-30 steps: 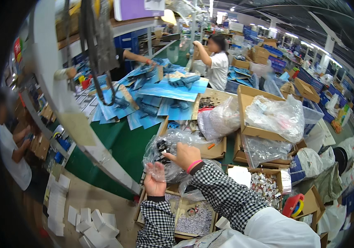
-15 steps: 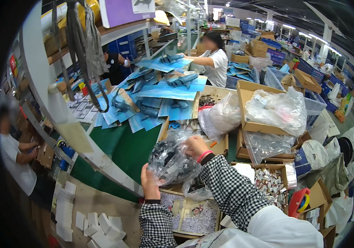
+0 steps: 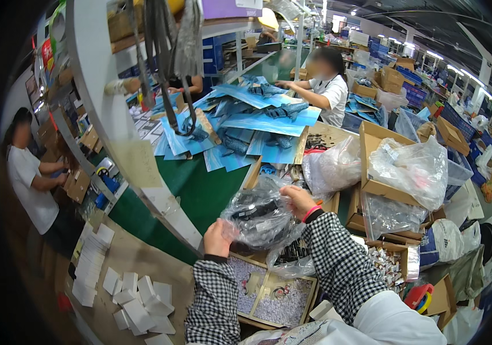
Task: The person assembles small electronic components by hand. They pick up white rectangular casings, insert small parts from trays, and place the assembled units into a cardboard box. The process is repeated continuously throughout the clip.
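Observation:
A clear plastic bag holding black pieces hangs between my two hands, above the near edge of the workbench. My left hand grips its near left side, fingers closed on the film. At the far right of the bag's top, my right hand pinches the plastic; a pink band circles that wrist. What the black pieces are I cannot make out through the crumpled film. Just below the bag sits another clear bag with dark parts. A divided tray of small pale pieces lies below that, between my forearms.
Blue printed sheets with blue animal figures pile up on the green bench. A co-worker reaches over them. A white post rises at left. White boxes lie lower left; a carton with plastic bags stands at right.
The whole view has swung left, so things sit farther right in the picture. Both hands still hold the bag, whose film now looks spread wider between them.

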Tool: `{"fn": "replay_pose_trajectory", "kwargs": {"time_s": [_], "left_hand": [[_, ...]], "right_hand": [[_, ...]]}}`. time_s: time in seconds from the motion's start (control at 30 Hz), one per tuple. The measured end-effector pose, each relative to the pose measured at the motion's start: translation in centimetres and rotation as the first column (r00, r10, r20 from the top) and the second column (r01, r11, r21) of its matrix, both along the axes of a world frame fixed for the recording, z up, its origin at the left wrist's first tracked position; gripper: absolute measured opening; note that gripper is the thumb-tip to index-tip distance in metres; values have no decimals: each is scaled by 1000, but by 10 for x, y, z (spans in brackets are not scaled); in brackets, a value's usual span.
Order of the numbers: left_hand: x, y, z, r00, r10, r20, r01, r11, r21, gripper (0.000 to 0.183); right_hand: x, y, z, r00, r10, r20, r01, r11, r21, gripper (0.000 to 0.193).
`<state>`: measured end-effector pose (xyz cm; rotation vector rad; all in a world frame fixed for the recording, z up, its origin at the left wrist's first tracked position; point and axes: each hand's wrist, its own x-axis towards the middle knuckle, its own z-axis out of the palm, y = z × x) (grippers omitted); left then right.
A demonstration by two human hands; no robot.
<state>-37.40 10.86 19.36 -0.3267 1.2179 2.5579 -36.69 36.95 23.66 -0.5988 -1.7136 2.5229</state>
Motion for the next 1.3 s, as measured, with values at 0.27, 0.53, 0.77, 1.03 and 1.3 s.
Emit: {"fn": "replay_pose_trajectory", "kwargs": {"time_s": [0.27, 0.53, 0.77, 1.03, 1.3], "left_hand": [[-45, 5, -7, 982, -34, 188, -61, 876, 478, 21], [-10, 32, 61, 319, -346, -882, -884, 227, -409, 31], [34, 53, 61, 291, -837, -463, -693, 149, -705, 19], [39, 52, 52, 4, -824, -566, -806, 333, -490, 17], [37, 41, 50, 268, -760, -593, -666, 299, -684, 20]], "right_hand": [[-5, 10, -7, 995, 94, -18, -80, 921, 382, 38], [-6, 4, 13, 923, 384, 11, -175, 394, 902, 49], [-63, 20, -19, 949, 190, -253, 50, 700, 712, 24], [-88, 16, 7, 977, 20, 210, 54, 939, -340, 23], [-111, 34, -11, 990, -33, -138, 142, 265, 954, 17]]}}
